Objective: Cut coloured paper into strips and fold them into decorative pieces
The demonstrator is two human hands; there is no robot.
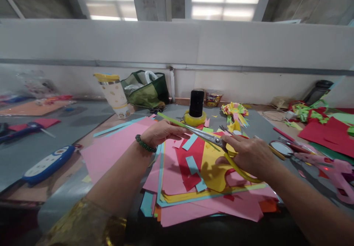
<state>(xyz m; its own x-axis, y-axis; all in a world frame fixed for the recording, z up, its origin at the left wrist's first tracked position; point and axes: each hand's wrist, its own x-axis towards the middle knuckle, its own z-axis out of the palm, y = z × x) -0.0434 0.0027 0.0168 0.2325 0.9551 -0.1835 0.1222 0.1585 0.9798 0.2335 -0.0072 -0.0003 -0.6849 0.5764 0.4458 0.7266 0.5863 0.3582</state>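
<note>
My left hand [163,132], with a green bead bracelet [145,143] at the wrist, pinches a narrow green paper strip [171,119]. Yellow-handled scissors [211,138] are gripped in my right hand [246,152]; their blades point left and lie along the strip near my left fingers. Beneath both hands is a stack of coloured paper [174,165], mostly pink, with red and yellow pieces on top. Light blue cut pieces [191,164] are scattered over it. How far the blades are apart is hard to make out.
Behind the stack, a phone [196,103] stands at a yellow tape roll [195,119]. A tumbler [113,95] and green bag [148,89] stand back left. A blue-and-white tool [49,164] lies left; a pink glue gun [328,168] and red paper [329,135] lie right.
</note>
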